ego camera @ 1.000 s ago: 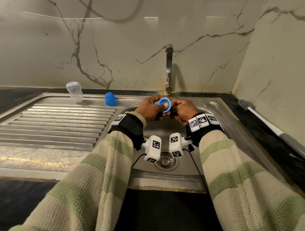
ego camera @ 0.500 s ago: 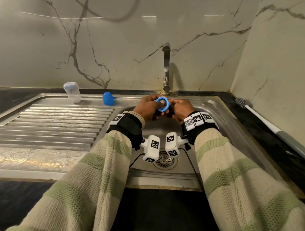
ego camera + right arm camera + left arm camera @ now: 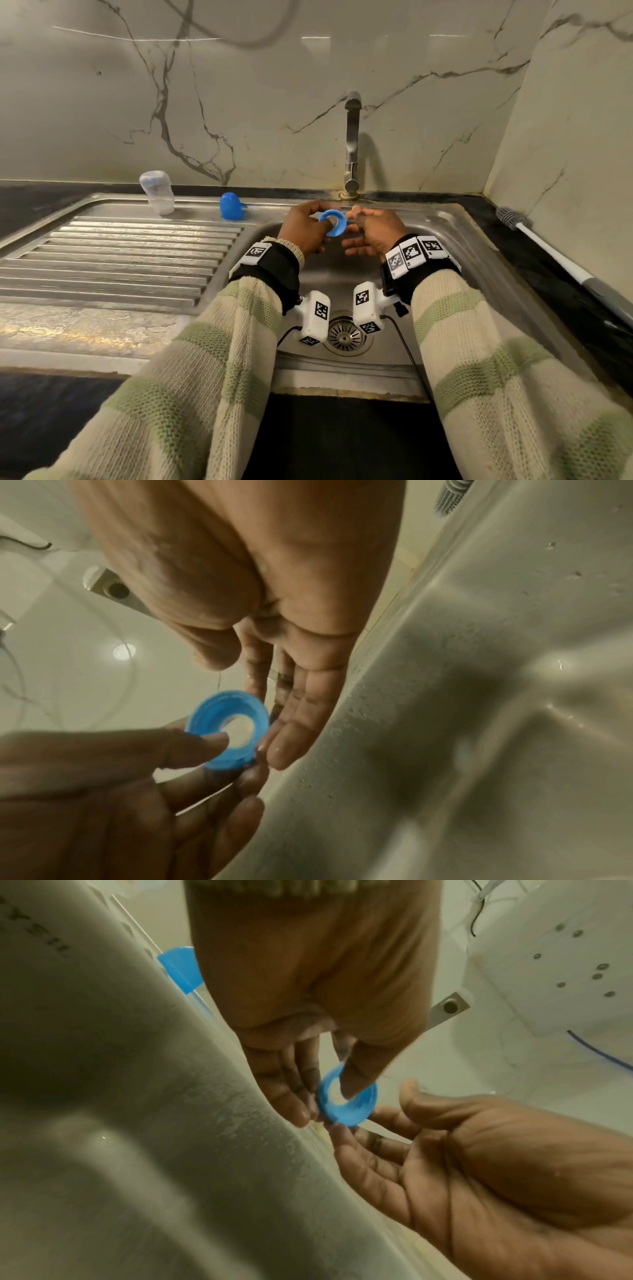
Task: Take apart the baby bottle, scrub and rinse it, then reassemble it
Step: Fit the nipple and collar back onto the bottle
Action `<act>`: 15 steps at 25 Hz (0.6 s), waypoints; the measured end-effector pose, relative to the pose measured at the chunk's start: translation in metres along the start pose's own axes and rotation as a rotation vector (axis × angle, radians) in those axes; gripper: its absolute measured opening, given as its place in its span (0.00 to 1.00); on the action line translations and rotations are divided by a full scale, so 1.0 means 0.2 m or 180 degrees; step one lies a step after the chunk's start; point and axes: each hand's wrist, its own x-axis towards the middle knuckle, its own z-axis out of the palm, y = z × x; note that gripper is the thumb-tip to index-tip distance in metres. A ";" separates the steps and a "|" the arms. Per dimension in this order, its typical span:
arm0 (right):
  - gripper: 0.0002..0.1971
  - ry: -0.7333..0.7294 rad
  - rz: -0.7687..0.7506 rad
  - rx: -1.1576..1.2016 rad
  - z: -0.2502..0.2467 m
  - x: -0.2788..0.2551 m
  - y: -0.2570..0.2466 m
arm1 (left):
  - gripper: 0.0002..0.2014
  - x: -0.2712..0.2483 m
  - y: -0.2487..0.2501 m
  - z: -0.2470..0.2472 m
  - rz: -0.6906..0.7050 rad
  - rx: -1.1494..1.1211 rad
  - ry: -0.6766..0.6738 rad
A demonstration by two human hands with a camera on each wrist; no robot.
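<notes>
The blue screw ring (image 3: 331, 223) of the bottle is held over the sink basin, just in front of the tap. My left hand (image 3: 323, 226) pinches it, thumb pushed into the hole (image 3: 347, 1104) and fingers behind the rim. My right hand (image 3: 356, 231) is beside it, palm up and fingers straight; the fingertips (image 3: 284, 750) are at the ring's edge (image 3: 227, 729) without gripping it. The clear bottle body (image 3: 157, 192) stands upside down at the back of the drainboard. The blue cap (image 3: 231, 206) sits to its right.
The steel tap (image 3: 352, 144) rises right behind the hands, with no water running. The sink basin (image 3: 455, 240) has its drain (image 3: 346, 337) below the wrists. The ribbed drainboard (image 3: 113, 260) lies to the left. A bottle brush (image 3: 555, 250) lies on the dark counter at the right.
Both hands gripped the ring before; now the right hand has let go and opened beside it. The left hand keeps the ring and has tilted it.
</notes>
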 end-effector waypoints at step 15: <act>0.21 -0.0062 -0.1011 -0.1311 0.00 0.02 0.05 | 0.17 0.03 -0.04 0.00 0.0021 -0.0465 -0.0256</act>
